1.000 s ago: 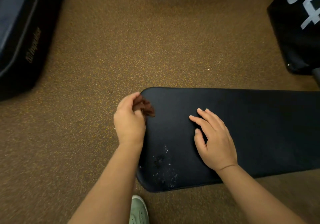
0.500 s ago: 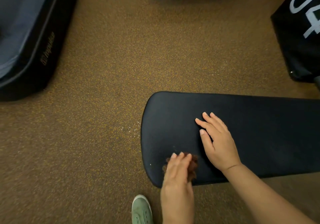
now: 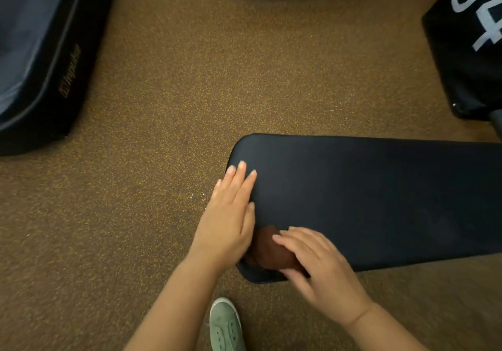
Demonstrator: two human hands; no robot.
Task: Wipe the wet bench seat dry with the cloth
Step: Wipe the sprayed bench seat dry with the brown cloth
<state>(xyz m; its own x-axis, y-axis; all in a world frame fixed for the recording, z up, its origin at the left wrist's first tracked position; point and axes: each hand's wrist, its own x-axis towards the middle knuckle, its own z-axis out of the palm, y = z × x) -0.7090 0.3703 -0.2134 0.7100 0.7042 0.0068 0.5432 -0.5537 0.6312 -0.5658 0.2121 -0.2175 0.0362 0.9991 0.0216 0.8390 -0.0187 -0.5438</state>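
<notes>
The bench seat (image 3: 380, 201) is a long, dark padded surface whose long axis runs left to right across the view; its rounded end points left, and its other end runs out of the picture at the right edge. The cloth (image 3: 269, 250), a small brown bunched wad, lies on the seat at the near left corner, just inside the front edge. The left hand (image 3: 231, 220) lies flat at the rounded end of the bench, fingers straight and together, pointing away from the person, with the fingertips on the seat and the palm overhanging the left edge. It sits just beside the cloth and holds nothing. The right hand (image 3: 320, 266) lies on the cloth from the right side, fingers bent over the top of the wad and thumb low at the front edge, gripping it; motion blur softens the fingers. The two hands are close together with the cloth between them. A green shoe (image 3: 225, 323) stands on the speckled brown floor (image 3: 190, 92) below the bench corner. Dark padded equipment (image 3: 40, 51) lies at the far left.
</notes>
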